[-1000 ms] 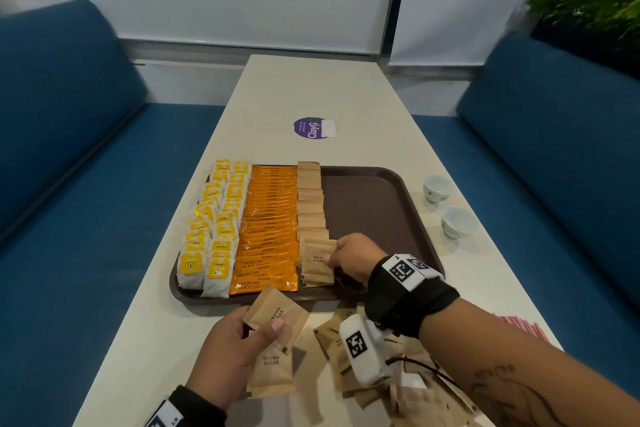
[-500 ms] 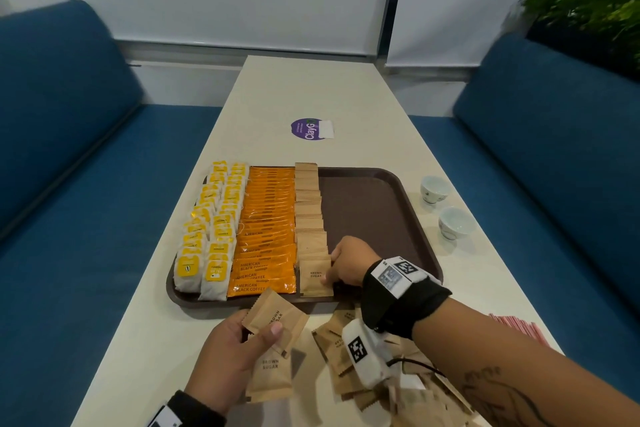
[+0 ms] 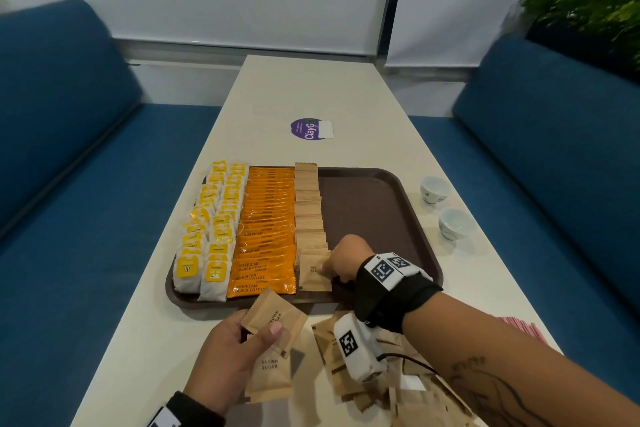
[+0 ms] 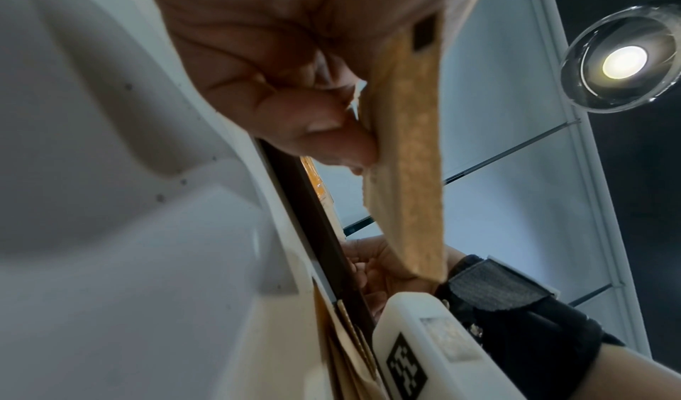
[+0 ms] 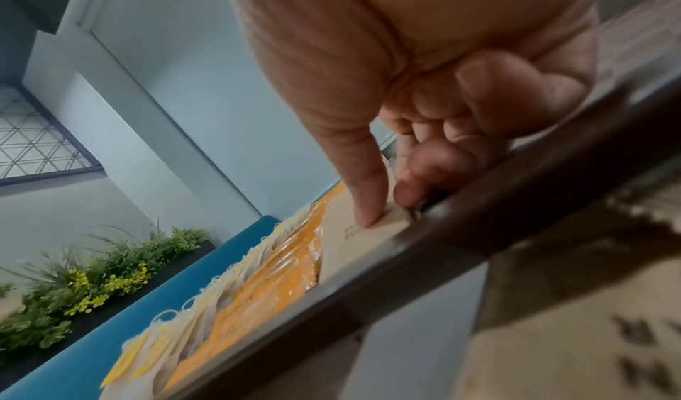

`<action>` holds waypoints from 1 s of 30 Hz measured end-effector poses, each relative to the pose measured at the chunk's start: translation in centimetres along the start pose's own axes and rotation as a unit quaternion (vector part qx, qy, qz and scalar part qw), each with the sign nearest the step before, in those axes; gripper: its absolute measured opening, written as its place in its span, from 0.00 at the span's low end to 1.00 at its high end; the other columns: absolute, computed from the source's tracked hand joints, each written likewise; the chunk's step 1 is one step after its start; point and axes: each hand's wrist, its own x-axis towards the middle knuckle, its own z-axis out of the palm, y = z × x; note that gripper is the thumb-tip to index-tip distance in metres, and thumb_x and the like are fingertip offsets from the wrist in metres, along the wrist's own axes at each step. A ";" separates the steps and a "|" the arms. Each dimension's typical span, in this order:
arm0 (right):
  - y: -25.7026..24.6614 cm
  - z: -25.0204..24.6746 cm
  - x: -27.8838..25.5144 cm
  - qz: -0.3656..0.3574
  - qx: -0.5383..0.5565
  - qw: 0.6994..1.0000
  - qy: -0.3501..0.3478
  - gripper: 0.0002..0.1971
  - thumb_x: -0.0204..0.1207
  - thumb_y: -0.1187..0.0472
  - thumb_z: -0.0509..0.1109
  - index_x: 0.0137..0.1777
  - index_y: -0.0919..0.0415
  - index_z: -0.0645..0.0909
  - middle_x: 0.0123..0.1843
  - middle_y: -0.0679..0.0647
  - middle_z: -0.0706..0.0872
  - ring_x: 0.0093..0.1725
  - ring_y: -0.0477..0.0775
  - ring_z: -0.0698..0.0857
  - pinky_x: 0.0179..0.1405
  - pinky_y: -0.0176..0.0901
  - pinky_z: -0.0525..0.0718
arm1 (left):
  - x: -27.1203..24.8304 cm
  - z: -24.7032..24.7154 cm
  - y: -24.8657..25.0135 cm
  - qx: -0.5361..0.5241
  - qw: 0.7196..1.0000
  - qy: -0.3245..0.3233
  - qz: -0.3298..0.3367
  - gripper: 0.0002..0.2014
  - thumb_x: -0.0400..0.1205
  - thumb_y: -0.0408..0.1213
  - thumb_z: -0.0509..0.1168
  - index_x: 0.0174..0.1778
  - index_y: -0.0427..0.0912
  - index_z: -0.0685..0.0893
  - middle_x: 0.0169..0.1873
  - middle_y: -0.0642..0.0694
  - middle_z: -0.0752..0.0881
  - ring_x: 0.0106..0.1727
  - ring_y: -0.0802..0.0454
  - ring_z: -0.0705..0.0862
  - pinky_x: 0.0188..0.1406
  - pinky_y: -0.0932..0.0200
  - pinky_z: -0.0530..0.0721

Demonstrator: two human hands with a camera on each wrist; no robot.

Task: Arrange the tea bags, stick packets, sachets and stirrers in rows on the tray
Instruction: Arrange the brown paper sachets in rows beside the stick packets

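A brown tray (image 3: 367, 204) holds rows of yellow-tagged tea bags (image 3: 211, 236), orange coffee stick packets (image 3: 266, 236) and brown sugar sachets (image 3: 310, 215). My right hand (image 3: 341, 262) pinches the right edge of the nearest brown sugar sachet (image 3: 313, 276), thumb on top, at the front end of that row; the right wrist view shows the same sachet (image 5: 350, 246) under the thumb. My left hand (image 3: 235, 354) holds a few brown sugar sachets (image 3: 273, 322) above the table in front of the tray. The left wrist view shows those sachets (image 4: 405, 156) edge-on between thumb and fingers.
A loose pile of brown sachets (image 3: 374, 388) lies under my right forearm. Pink-red stirrers (image 3: 519, 328) lie at the right table edge. Two small white cups (image 3: 433, 189) stand right of the tray. A purple sticker (image 3: 308, 128) sits beyond it. Blue benches flank the table.
My right hand has drawn the front sachet toward the tray's near rim and squared it with the row. My left hand has kept its sachets nearly still.
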 end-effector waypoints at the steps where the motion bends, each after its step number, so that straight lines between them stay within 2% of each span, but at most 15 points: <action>1: -0.1 0.1 -0.1 -0.001 0.001 1.000 -0.001 0.13 0.77 0.51 0.71 0.48 0.62 0.80 0.45 0.54 0.83 0.45 0.51 0.82 0.54 0.41 0.82 | 0.0 0.1 0.1 -0.001 1.000 -0.001 0.000 0.07 0.75 0.35 0.70 0.49 0.43 0.85 0.43 0.41 0.91 0.46 0.40 0.88 0.52 0.38 0.84; 2: -0.2 0.2 -0.3 -0.002 0.007 1.000 -0.002 0.13 0.77 0.51 0.71 0.48 0.63 0.80 0.44 0.54 0.83 0.45 0.51 0.82 0.53 0.41 0.82 | 0.0 0.1 0.1 -0.002 1.000 -0.002 0.001 0.08 0.75 0.35 0.70 0.49 0.43 0.85 0.43 0.41 0.91 0.46 0.39 0.88 0.52 0.37 0.84; 4: 0.2 0.1 -0.6 -0.013 0.053 0.998 0.013 0.15 0.76 0.53 0.72 0.54 0.63 0.82 0.45 0.54 0.84 0.45 0.51 0.83 0.52 0.42 0.83 | 0.0 0.2 0.2 -0.002 1.000 -0.009 0.006 0.09 0.75 0.36 0.70 0.50 0.43 0.85 0.44 0.41 0.91 0.48 0.39 0.88 0.54 0.35 0.83; 7: 1.0 -0.2 -2.9 -0.085 0.214 0.971 0.058 0.07 0.76 0.57 0.73 0.48 0.57 0.78 0.47 0.50 0.83 0.49 0.49 0.84 0.52 0.42 0.84 | -0.1 0.2 0.5 -0.012 0.999 -0.029 0.026 0.11 0.73 0.39 0.74 0.50 0.43 0.86 0.43 0.41 0.91 0.48 0.38 0.88 0.55 0.34 0.83; 8: 1.3 -0.4 -3.9 -0.115 0.244 0.961 0.058 0.08 0.75 0.55 0.73 0.47 0.54 0.77 0.48 0.49 0.83 0.48 0.47 0.83 0.52 0.43 0.85 | -0.3 0.3 0.7 -0.014 0.999 -0.037 0.033 0.16 0.69 0.43 0.77 0.50 0.43 0.86 0.43 0.41 0.91 0.47 0.39 0.88 0.53 0.36 0.84; 10: 1.8 -0.4 -5.7 -0.167 0.255 0.952 0.017 0.12 0.73 0.52 0.75 0.51 0.54 0.79 0.46 0.48 0.83 0.44 0.44 0.82 0.46 0.40 0.84 | -0.4 0.4 1.0 -0.019 0.997 -0.052 0.047 0.28 0.57 0.53 0.78 0.50 0.42 0.86 0.42 0.41 0.91 0.46 0.40 0.89 0.49 0.40 0.85; 12: 2.1 -0.3 -7.4 -0.203 0.277 0.937 -0.060 0.15 0.71 0.55 0.77 0.54 0.57 0.81 0.40 0.48 0.82 0.35 0.41 0.82 0.35 0.33 0.81 | -0.4 0.6 1.1 -0.013 0.996 -0.059 0.071 0.33 0.52 0.57 0.74 0.50 0.42 0.86 0.42 0.42 0.92 0.46 0.40 0.89 0.48 0.43 0.85; 14: 2.5 0.2 -8.7 -0.227 0.301 0.919 -0.111 0.14 0.71 0.65 0.77 0.55 0.61 0.80 0.35 0.49 0.82 0.27 0.36 0.81 0.28 0.26 0.78 | -0.4 0.8 1.2 -0.005 0.993 -0.066 0.093 0.32 0.53 0.57 0.73 0.50 0.43 0.87 0.43 0.43 0.92 0.47 0.42 0.89 0.50 0.43 0.85; 18: 3.0 1.3 -9.5 -0.235 0.302 0.918 -0.103 0.09 0.71 0.72 0.75 0.48 0.63 0.82 0.37 0.52 0.85 0.29 0.37 0.83 0.31 0.26 0.81 | -0.5 1.0 1.4 0.005 0.991 -0.076 0.107 0.29 0.53 0.57 0.74 0.48 0.46 0.89 0.43 0.44 0.92 0.48 0.43 0.89 0.52 0.43 0.84; 20: 3.3 1.3 -9.5 -0.212 0.325 0.917 -0.088 0.07 0.72 0.71 0.74 0.44 0.62 0.80 0.36 0.52 0.84 0.26 0.37 0.80 0.24 0.27 0.77 | -0.5 0.9 1.3 0.001 0.992 -0.064 0.105 0.24 0.52 0.56 0.75 0.41 0.47 0.90 0.42 0.44 0.91 0.45 0.45 0.88 0.48 0.46 0.85; 22: 3.7 1.0 -9.1 -0.173 0.369 0.912 -0.048 0.06 0.74 0.70 0.72 0.43 0.61 0.79 0.40 0.55 0.84 0.28 0.42 0.79 0.24 0.30 0.76 | -0.3 0.5 1.0 -0.003 0.994 -0.051 0.098 0.19 0.54 0.51 0.78 0.37 0.48 0.90 0.41 0.43 0.91 0.43 0.45 0.87 0.42 0.51 0.84; 24: 3.8 0.6 -8.2 -0.127 0.397 0.909 0.005 0.03 0.77 0.68 0.69 0.45 0.59 0.79 0.46 0.57 0.86 0.33 0.45 0.81 0.27 0.32 0.80 | -0.2 0.0 0.5 -0.003 0.995 -0.043 0.089 0.11 0.65 0.38 0.79 0.41 0.47 0.89 0.42 0.41 0.90 0.43 0.44 0.87 0.39 0.54 0.83; 26: 3.5 0.4 -7.1 -0.091 0.399 0.911 0.040 0.03 0.79 0.66 0.68 0.46 0.58 0.80 0.49 0.56 0.87 0.35 0.45 0.82 0.34 0.35 0.85 | -0.1 -0.4 0.1 -0.002 0.996 -0.040 0.078 0.10 0.71 0.28 0.74 0.45 0.44 0.88 0.43 0.40 0.90 0.42 0.44 0.86 0.36 0.57 0.81; 28: 3.1 0.6 -6.0 -0.074 0.355 0.931 0.045 0.02 0.78 0.65 0.69 0.47 0.58 0.81 0.48 0.55 0.87 0.34 0.45 0.83 0.42 0.40 0.88 | -0.1 -0.5 -0.1 0.001 0.997 -0.041 0.072 0.10 0.72 0.26 0.73 0.46 0.43 0.87 0.43 0.40 0.90 0.40 0.45 0.86 0.34 0.57 0.81; 30: 2.6 0.9 -5.3 -0.073 0.297 0.951 0.034 0.04 0.77 0.65 0.71 0.51 0.60 0.81 0.48 0.55 0.87 0.33 0.43 0.81 0.41 0.37 0.86 | -0.1 -0.7 -0.3 -0.002 0.997 -0.042 0.065 0.10 0.73 0.25 0.72 0.46 0.44 0.87 0.44 0.39 0.90 0.41 0.44 0.86 0.35 0.56 0.81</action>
